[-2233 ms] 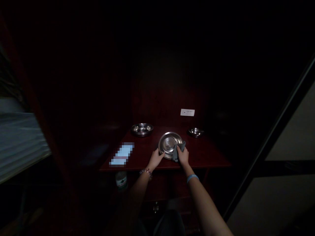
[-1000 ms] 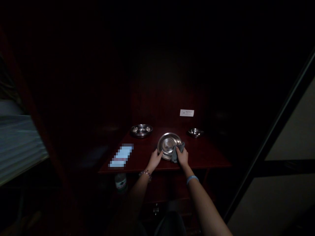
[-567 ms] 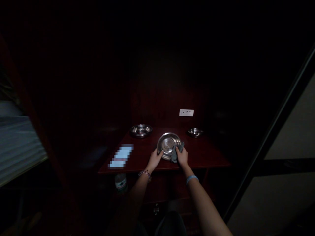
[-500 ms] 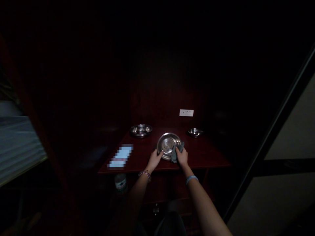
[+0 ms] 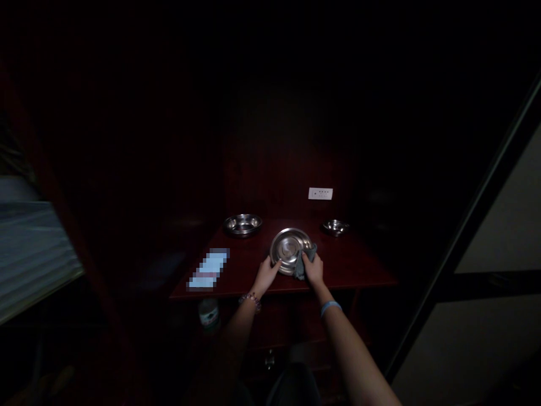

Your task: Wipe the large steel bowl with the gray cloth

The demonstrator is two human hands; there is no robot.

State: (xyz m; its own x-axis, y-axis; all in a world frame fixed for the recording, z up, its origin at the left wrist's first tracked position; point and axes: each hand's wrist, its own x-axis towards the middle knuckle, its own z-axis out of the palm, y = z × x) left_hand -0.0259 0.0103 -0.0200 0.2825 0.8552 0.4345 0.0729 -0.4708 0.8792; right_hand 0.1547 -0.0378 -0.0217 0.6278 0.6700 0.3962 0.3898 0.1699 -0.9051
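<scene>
A round stainless steel dish [image 5: 288, 248] is held tilted above the front of the dark red desk [image 5: 359, 268], its hollow side facing me. My left hand [image 5: 267, 273] grips its lower left rim, thumb on the inside and fingers behind. On the right side, my right hand [image 5: 313, 269] is closed on a grey-green cloth [image 5: 300, 266], which it presses against the dish's rim and inner face. The fingers behind the dish are hidden.
A larger steel dish [image 5: 243, 224] stands at the back left and a small steel bowl [image 5: 336, 227] at the back right. A pixelated bright flat object [image 5: 208, 269] lies at the front left. Below the desktop is a jar or bottle [image 5: 208, 313]. A socket panel [image 5: 320, 194] is on the back wall.
Almost nothing differs. The whole view has shifted very slightly, while both hands, the dish and the cloth keep nearly the same pose.
</scene>
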